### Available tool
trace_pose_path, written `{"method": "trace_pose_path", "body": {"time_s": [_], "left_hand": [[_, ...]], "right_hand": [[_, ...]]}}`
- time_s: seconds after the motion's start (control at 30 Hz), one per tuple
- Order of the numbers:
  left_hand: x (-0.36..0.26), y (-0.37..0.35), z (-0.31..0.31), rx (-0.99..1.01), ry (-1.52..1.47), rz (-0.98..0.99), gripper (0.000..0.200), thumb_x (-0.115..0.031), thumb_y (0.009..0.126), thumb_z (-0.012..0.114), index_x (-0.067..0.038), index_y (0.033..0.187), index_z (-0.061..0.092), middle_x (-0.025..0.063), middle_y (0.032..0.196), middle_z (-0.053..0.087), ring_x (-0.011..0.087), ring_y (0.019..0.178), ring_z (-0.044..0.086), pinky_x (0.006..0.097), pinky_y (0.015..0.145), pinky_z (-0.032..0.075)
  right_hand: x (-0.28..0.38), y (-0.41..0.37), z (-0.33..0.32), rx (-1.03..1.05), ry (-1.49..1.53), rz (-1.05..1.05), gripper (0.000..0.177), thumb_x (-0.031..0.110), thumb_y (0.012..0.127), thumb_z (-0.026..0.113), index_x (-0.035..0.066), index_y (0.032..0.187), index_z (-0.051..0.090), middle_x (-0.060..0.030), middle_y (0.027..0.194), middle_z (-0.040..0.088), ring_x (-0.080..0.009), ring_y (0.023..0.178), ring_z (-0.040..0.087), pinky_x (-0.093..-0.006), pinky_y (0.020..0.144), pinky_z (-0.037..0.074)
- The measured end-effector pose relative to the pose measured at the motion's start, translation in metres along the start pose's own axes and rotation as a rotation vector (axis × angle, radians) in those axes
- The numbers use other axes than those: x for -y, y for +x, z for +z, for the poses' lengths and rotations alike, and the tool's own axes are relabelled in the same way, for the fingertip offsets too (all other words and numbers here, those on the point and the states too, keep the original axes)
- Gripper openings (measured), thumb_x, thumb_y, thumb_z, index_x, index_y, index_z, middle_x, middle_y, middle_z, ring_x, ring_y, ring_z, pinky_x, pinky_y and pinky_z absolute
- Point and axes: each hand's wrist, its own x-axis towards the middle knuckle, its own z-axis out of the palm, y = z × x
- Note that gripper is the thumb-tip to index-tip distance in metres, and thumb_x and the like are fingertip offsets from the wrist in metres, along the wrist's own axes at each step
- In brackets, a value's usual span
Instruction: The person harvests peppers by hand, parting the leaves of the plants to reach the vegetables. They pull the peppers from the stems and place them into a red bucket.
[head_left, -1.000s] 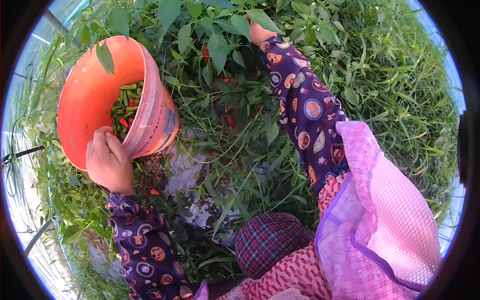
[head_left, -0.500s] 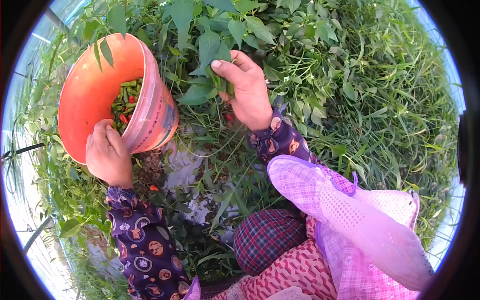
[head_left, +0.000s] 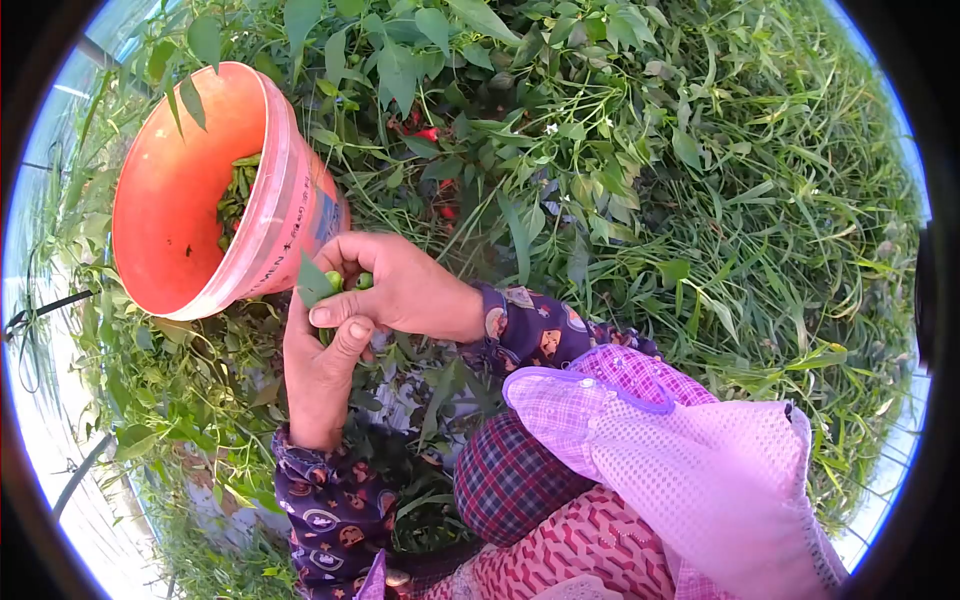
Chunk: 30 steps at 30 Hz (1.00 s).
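Note:
My right hand is curled around several green peppers, just in front of the bucket. A green leaf sticks up by its thumb and fingertips. Against it from below rests my left hand, thumb and index finger apart; its other fingers are partly hidden behind the right hand. The tilted orange bucket stands just beyond both hands, its mouth facing left. Inside it, partly hidden by the rim, lie green peppers.
Red peppers show among the leafy pepper plants ahead. Tall grass grows to the right. A plaid-covered knee and a pink cloth flap fill the lower part. Translucent sheeting is at the left edge.
My left hand has let go of the bucket rim and moved right. My right hand has come down and left from the plant, now with green peppers in it, and the two hands meet.

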Motion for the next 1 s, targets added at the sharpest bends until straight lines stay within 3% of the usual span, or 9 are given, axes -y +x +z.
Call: {"method": "trace_pose_path", "body": {"time_s": [0.17, 0.3, 0.43, 0.5, 0.63, 0.7, 0.8, 0.93, 1.0], "left_hand": [[0.013, 0.0, -0.003, 0.054, 0.257, 0.113, 0.05, -0.027, 0.087, 0.073, 0.003, 0.121, 0.051, 0.0042, 0.099, 0.062, 0.0116, 0.081, 0.06, 0.0258, 0.068, 0.049], [0.008, -0.011, -0.008, 0.069, 0.619, 0.009, 0.026, -0.021, 0.093, 0.065, 0.002, 0.101, 0.059, 0.0062, 0.082, 0.063, 0.014, 0.07, 0.058, 0.027, 0.064, 0.046], [0.017, -0.031, -0.003, 0.024, 0.86, 0.18, 0.022, -0.019, 0.096, 0.06, 0.002, 0.092, 0.059, 0.0089, 0.077, 0.062, 0.0149, 0.064, 0.054, 0.0284, 0.061, 0.044], [0.015, -0.035, -0.006, 0.058, 0.926, 0.082, 0.029, -0.022, 0.088, 0.069, 0.001, 0.105, 0.061, 0.0138, 0.092, 0.064, 0.0229, 0.08, 0.06, 0.0348, 0.075, 0.048], [-0.039, -0.018, 0.001, 0.12, 1.264, 0.467, 0.081, -0.02, 0.062, 0.086, -0.004, 0.133, 0.051, 0.0167, 0.132, 0.052, 0.0374, 0.127, 0.044, 0.0462, 0.107, 0.034], [-0.055, 0.0, -0.009, -0.261, 1.23, 0.731, 0.051, -0.007, 0.073, 0.077, -0.002, 0.12, 0.059, 0.0155, 0.12, 0.06, 0.0334, 0.116, 0.054, 0.0437, 0.1, 0.041], [-0.063, 0.039, -0.046, -0.624, 1.239, 0.895, 0.015, -0.011, 0.092, 0.062, 0.0, 0.101, 0.065, 0.0131, 0.097, 0.066, 0.0272, 0.091, 0.062, 0.0375, 0.082, 0.048], [-0.045, 0.076, -0.083, -0.677, 1.242, 0.605, 0.024, -0.024, 0.098, 0.054, -0.003, 0.094, 0.066, 0.014, 0.088, 0.066, 0.0276, 0.081, 0.064, 0.0363, 0.072, 0.049], [-0.044, 0.075, -0.082, -0.671, 1.326, 0.576, 0.033, -0.027, 0.099, 0.048, -0.005, 0.084, 0.066, 0.014, 0.076, 0.064, 0.0299, 0.069, 0.062, 0.038, 0.061, 0.048]], "right_hand": [[-0.001, -0.012, -0.008, 0.078, 0.146, 0.27, 0.024, 0.016, 0.083, 0.077, 0.005, 0.093, 0.059, 0.0033, 0.079, 0.057, -0.0038, 0.063, 0.053, -0.0203, 0.053, 0.042], [-0.017, -0.016, -0.01, 0.079, -0.054, 0.06, 0.023, 0.018, 0.085, 0.075, 0.006, 0.091, 0.056, 0.0031, 0.077, 0.054, -0.0035, 0.055, 0.049, -0.0202, 0.047, 0.038], [-0.012, -0.007, -0.031, -0.22, 0.883, 0.181, 0.02, 0.025, 0.092, 0.064, 0.008, 0.092, 0.054, 0.0005, 0.072, 0.052, -0.007, 0.052, 0.047, -0.0214, 0.043, 0.035], [0.003, -0.001, -0.045, -0.485, 0.484, 0.041, 0.018, 0.024, 0.093, 0.064, 0.008, 0.094, 0.055, 0.0, 0.073, 0.052, -0.0065, 0.052, 0.047, -0.0212, 0.043, 0.034], [0.056, 0.038, -0.01, -0.445, 0.041, -0.516, 0.035, 0.026, 0.083, 0.074, 0.001, 0.098, 0.055, -0.0025, 0.077, 0.056, -0.008, 0.06, 0.054, -0.0232, 0.051, 0.044], [0.078, 0.084, 0.015, -0.448, -0.358, -0.819, 0.049, 0.029, 0.075, 0.08, -0.004, 0.101, 0.055, -0.0066, 0.08, 0.059, -0.0151, 0.066, 0.059, -0.0279, 0.059, 0.049], [0.082, 0.124, 0.041, -0.191, -0.355, -0.637, 0.049, 0.029, 0.069, 0.08, -0.003, 0.098, 0.057, -0.0121, 0.081, 0.062, -0.0263, 0.083, 0.061, -0.0391, 0.075, 0.049], [0.032, 0.124, 0.008, -0.515, -0.491, -1.007, 0.026, 0.023, 0.08, 0.071, 0.0, 0.087, 0.061, -0.012, 0.084, 0.063, -0.0243, 0.076, 0.063, -0.0374, 0.072, 0.05], [-0.001, 0.116, -0.032, -0.678, -0.222, -0.654, 0.014, 0.012, 0.086, 0.062, -0.001, 0.083, 0.061, -0.0097, 0.075, 0.061, -0.0154, 0.068, 0.06, -0.0301, 0.061, 0.048]]}}
